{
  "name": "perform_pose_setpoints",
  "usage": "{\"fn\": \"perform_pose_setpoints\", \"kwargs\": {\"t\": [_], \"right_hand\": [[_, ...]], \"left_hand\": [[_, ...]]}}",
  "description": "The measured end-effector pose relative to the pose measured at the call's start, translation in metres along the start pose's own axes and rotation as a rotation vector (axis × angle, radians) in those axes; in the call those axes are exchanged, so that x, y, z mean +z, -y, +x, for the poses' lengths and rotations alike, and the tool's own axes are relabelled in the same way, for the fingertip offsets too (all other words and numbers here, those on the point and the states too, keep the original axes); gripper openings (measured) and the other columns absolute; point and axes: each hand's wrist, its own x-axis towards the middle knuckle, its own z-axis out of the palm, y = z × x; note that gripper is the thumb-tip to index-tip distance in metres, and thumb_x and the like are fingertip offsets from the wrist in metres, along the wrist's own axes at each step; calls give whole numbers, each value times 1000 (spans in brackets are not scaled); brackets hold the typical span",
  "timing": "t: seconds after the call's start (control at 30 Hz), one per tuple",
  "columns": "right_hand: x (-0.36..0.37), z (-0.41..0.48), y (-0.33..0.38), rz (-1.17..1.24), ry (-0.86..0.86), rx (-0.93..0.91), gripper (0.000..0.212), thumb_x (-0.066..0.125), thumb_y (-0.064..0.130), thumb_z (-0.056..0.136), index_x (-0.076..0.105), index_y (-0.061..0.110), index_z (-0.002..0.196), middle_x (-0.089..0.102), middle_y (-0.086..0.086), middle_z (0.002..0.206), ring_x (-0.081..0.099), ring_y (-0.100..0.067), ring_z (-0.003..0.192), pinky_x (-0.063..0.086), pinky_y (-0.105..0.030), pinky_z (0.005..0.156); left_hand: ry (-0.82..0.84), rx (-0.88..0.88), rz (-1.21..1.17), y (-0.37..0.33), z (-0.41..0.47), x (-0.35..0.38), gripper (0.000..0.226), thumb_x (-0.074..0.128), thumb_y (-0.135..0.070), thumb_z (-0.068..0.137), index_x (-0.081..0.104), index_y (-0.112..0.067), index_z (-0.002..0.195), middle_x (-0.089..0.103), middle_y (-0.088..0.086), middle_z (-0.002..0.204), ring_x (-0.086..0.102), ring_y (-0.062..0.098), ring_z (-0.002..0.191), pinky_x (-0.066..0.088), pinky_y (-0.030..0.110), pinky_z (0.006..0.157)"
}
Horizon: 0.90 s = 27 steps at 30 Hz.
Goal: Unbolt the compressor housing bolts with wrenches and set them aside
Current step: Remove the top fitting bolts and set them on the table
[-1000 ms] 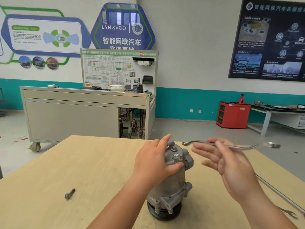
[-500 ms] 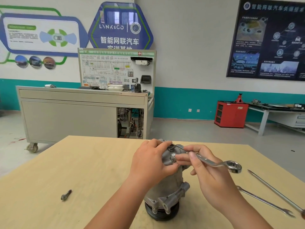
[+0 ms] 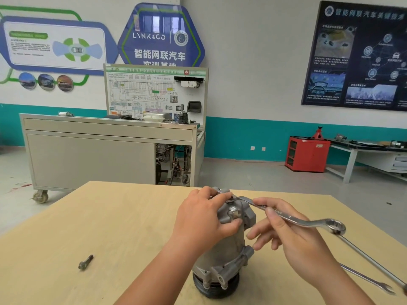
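Note:
A grey metal compressor point(image 3: 229, 254) stands upright on its black pulley on the wooden table point(image 3: 110, 227). My left hand point(image 3: 204, 219) grips its top housing from the left. My right hand point(image 3: 293, 236) pinches the shaft of a double ring wrench point(image 3: 293, 219) between thumb and forefinger. The wrench's far ring sits on a bolt at the top of the housing, next to my left fingers. A second bolt head point(image 3: 233, 209) shows on the near side of the top. One loose bolt point(image 3: 86, 262) lies on the table at the left.
Two more long wrenches point(image 3: 370, 260) lie on the table at the right, near its edge. Beyond the table stand a grey wheeled training bench point(image 3: 88, 148), a red cabinet point(image 3: 307, 154) and a white workbench point(image 3: 374, 157).
My right hand brought the wrench down from mid-air onto the top bolt of the housing and now holds its shaft further along. My left hand stayed on the housing.

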Motion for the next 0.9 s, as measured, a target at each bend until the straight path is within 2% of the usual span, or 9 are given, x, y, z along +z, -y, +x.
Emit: {"fn": "perform_pose_setpoints", "kwargs": {"t": [0.1, 0.27, 0.33, 0.47, 0.53, 0.6, 0.73, 0.8, 0.9], "right_hand": [[-2, 4, -7, 102, -28, 48, 32, 40, 47, 84, 61, 29, 100, 70, -8, 69, 63, -17, 51, 41, -18, 45], [-8, 66, -42, 323, -342, 316, 21, 44, 30, 98, 60, 18, 96, 49, 4, 53, 38, -7, 43, 28, -21, 41], [-5, 101, -47, 328, -324, 439, 17, 47, 27, 95, 60, 17, 93, 42, 6, 54, 33, -7, 45, 25, -20, 42], [17, 150, -50, 323, -127, 583, 27, 40, 25, 96, 61, 13, 85, 34, 8, 45, 28, -6, 41, 23, -18, 41], [23, 157, -49, 261, -118, 578, 27, 39, 22, 95, 62, 12, 86, 32, 7, 44, 27, -6, 40, 25, -18, 40], [20, 156, -49, 338, -129, 556, 25, 41, 20, 96, 62, 13, 86, 30, 9, 41, 26, -5, 37, 25, -17, 38], [-3, 137, -42, 863, -341, 421, 25, 43, 26, 100, 60, 16, 84, 34, 9, 40, 32, -2, 32, 28, -14, 34], [-15, 117, -31, 898, -389, 333, 23, 45, 28, 99, 59, 16, 85, 49, 7, 52, 48, -1, 40, 36, -13, 37], [-23, 76, -15, 826, -318, 232, 25, 39, 29, 100, 57, 15, 89, 73, -3, 76, 71, -11, 70, 46, -13, 45]], "left_hand": [[-5, 1, -9, -1, 0, 0, 60, 53, -67, 77, 51, -44, 132, 53, -13, 121, 46, 11, 106, 31, 18, 81], [16, 14, -16, 0, 0, 0, 54, 53, -67, 79, 51, -46, 128, 52, -14, 121, 46, 11, 104, 32, 18, 79], [24, 21, -18, 1, 0, -1, 53, 52, -67, 79, 51, -47, 127, 51, -14, 122, 45, 11, 103, 32, 17, 78], [33, 35, -24, 2, 0, -2, 54, 53, -67, 79, 51, -47, 129, 51, -13, 123, 44, 11, 103, 30, 17, 79], [24, 36, -23, 2, 0, -3, 57, 52, -67, 79, 47, -47, 133, 50, -13, 123, 44, 10, 105, 29, 16, 79], [1, 38, -18, 1, 0, -3, 69, 51, -68, 79, 35, -45, 142, 51, -12, 122, 45, 11, 106, 32, 17, 81], [-37, -2, -24, 1, 0, 0, 99, 45, -73, 75, 2, -29, 153, 51, -13, 125, 46, 10, 108, 35, 19, 87], [-29, -23, -45, 1, 0, 0, 103, 47, -73, 75, -1, -27, 153, 53, -13, 125, 47, 9, 107, 35, 18, 84], [-21, -43, -57, 1, 0, 1, 103, 47, -74, 74, 0, -28, 153, 53, -14, 124, 47, 9, 106, 33, 17, 82]]}}
